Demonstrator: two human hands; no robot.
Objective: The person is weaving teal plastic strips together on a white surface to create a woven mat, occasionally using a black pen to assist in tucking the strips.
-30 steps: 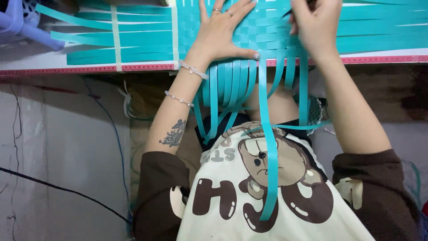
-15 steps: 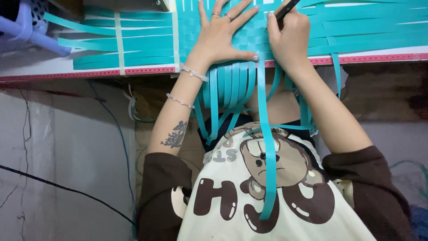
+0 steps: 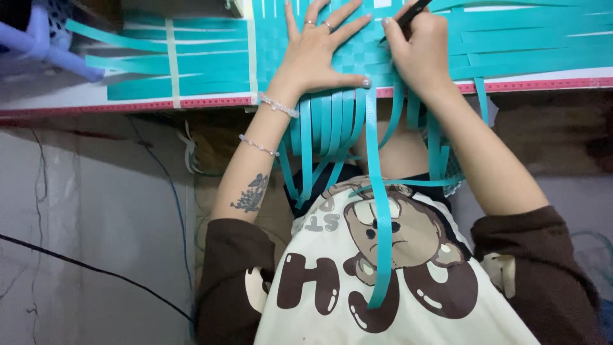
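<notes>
White tabletop (image 3: 76, 96), upper frame: left hand (image 3: 316, 54) flat, fingers spread, empty, pressing teal woven strips (image 3: 357, 64); right hand (image 3: 418, 51) closed round black pen (image 3: 408, 16); strips likely thin, floppy, best pinned near weave

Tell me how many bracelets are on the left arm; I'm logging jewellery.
2: one bead bracelet at the wrist by the table edge, another bracelet lower on the forearm. The right wrist shows none.

No packages, labels, signs or screens anywhere in this shot, honestly. The closest thing to a marking is the thin red measuring strip (image 3: 211, 101) with tiny ticks running along the front edge of the white worktop (image 3: 51, 96).
</notes>
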